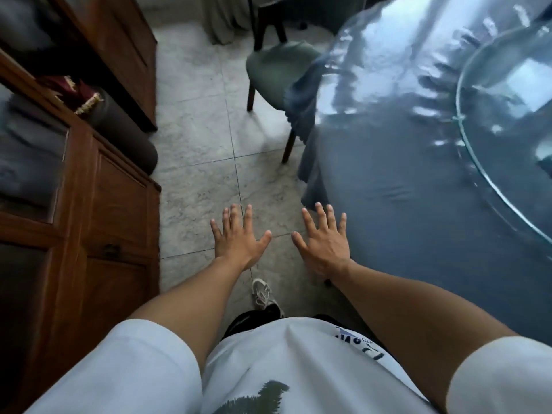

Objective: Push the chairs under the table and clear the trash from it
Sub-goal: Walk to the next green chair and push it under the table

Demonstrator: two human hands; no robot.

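A round table [403, 204] covered in a dark blue cloth under clear plastic fills the right side. A glass turntable [484, 162] lies on it. One chair with a green seat [274, 70] and dark wooden legs stands at the table's far left edge, partly tucked under the cloth. My left hand [239, 237] hovers over the floor with fingers spread, holding nothing. My right hand [325, 240] is also spread flat, beside the table's near edge. No trash shows on the visible part of the table.
A tall wooden cabinet [98, 210] with glass doors runs along the left. A dark rolled bolster [128, 135] lies beside it. Grey tiled floor [203, 150] forms an aisle between cabinet and table. A curtain [224, 19] hangs at the back.
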